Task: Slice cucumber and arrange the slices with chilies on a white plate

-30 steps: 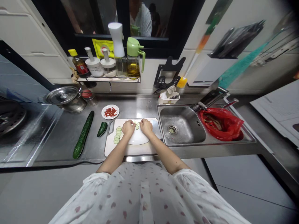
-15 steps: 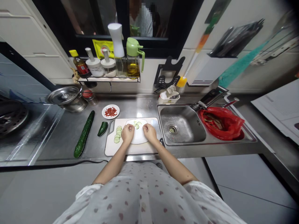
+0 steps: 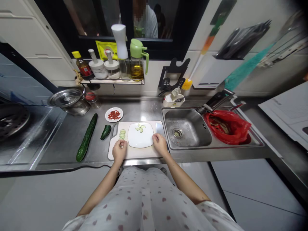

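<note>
A white square plate [image 3: 141, 138] lies on the cutting board [image 3: 134, 154], with a few cut cucumber pieces [image 3: 140, 128] fanned near its far edge. My left hand [image 3: 119, 150] is at the near end of a row of overlapping cucumber slices [image 3: 122, 133], left of the plate. Its fingers are pinched together and cover the nearest slices; what they hold is hidden. By the plate's right edge, my right hand [image 3: 159, 143] has its fingers curled in, their contents hidden. A knife [image 3: 159, 128] lies on the board beyond and partly under this hand.
Left of the board are a whole cucumber [image 3: 87, 138], a cucumber end piece [image 3: 105, 132] and a small plate [image 3: 120, 118] of chopped red bits. A sink [image 3: 192, 146] adjoins on the right, with a red bag [image 3: 237, 131] beside it. Above hangs a condiment shelf [image 3: 113, 81].
My left hand has moved left and nearer, from over the plate to the slices. My right hand has drawn back to the plate's right edge. The fanned pieces now lie uncovered.
</note>
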Motion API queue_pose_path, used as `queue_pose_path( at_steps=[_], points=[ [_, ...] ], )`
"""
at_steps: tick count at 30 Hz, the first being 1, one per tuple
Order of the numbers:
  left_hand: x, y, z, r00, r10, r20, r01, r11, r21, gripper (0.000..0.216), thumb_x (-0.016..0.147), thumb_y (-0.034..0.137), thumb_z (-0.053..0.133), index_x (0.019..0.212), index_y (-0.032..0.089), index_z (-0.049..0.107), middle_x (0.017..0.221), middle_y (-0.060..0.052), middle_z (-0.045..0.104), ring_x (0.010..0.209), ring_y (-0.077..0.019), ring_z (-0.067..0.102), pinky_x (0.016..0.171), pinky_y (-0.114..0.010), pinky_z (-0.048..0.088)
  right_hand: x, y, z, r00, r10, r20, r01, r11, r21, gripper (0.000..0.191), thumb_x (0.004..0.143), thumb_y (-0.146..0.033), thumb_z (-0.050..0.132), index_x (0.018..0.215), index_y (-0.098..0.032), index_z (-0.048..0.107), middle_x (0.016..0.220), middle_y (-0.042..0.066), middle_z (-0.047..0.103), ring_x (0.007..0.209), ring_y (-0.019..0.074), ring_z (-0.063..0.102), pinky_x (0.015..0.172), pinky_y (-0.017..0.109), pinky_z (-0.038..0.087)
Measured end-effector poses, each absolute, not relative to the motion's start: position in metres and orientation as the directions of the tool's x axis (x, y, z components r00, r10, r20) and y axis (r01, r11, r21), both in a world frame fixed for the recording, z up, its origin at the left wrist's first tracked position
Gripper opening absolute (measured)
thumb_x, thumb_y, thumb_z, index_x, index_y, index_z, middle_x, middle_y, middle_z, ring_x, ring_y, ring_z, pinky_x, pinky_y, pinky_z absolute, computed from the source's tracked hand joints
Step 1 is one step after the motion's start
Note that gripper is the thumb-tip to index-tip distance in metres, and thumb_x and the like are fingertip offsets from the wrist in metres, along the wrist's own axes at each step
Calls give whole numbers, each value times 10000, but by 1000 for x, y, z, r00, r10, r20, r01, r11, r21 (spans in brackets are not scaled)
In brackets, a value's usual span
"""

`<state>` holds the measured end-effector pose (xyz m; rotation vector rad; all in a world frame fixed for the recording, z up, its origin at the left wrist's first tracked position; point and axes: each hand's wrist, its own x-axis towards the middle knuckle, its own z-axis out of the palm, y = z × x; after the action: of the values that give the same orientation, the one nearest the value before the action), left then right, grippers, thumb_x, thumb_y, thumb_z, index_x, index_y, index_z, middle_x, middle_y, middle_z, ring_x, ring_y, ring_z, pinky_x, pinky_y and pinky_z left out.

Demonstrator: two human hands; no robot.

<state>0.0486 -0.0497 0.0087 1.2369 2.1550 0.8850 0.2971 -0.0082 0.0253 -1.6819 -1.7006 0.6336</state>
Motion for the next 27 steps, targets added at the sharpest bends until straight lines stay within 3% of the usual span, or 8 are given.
queue_pose_path(
  at_steps=[6, 10, 14, 27],
  points=[
    [21, -60, 10, -539, 835, -106, 633, 485, 604, 203, 811, 395, 561, 922, 253, 653, 867, -14, 642, 801, -193, 586, 709, -292, 388, 299, -11, 24, 54, 991, 120, 654, 56, -754, 213, 859, -316, 452, 835, -200, 628, 744, 26, 617, 713, 172, 556, 678, 267, 397],
    [11, -59, 14, -542, 829, -137, 696, 534, 480, 297, 797, 441, 574, 1019, 253, 632, 923, -44, 648, 924, -259, 593, 832, -387, 385, 297, -13, 26, 58, 992, 116, 652, 50, -757, 227, 859, -332, 448, 839, -198, 629, 723, 26, 616, 704, 175, 558, 666, 267, 397],
    [12, -56, 16, -530, 828, -184, 724, 554, 410, 355, 772, 513, 584, 998, 246, 640, 984, -79, 644, 995, -314, 576, 897, -469, 355, 296, -15, 27, 66, 991, 115, 648, 45, -761, 235, 858, -338, 442, 835, -198, 628, 717, 27, 614, 701, 175, 556, 654, 264, 393],
    [19, -54, 8, -528, 836, -149, 703, 529, 475, 233, 769, 370, 623, 960, 237, 610, 1002, -67, 655, 983, -276, 577, 852, -403, 373, 298, -21, 23, 52, 995, 86, 621, 35, -783, 235, 839, -353, 458, 828, -194, 630, 686, 15, 589, 688, 172, 552, 640, 256, 391]
  ],
)
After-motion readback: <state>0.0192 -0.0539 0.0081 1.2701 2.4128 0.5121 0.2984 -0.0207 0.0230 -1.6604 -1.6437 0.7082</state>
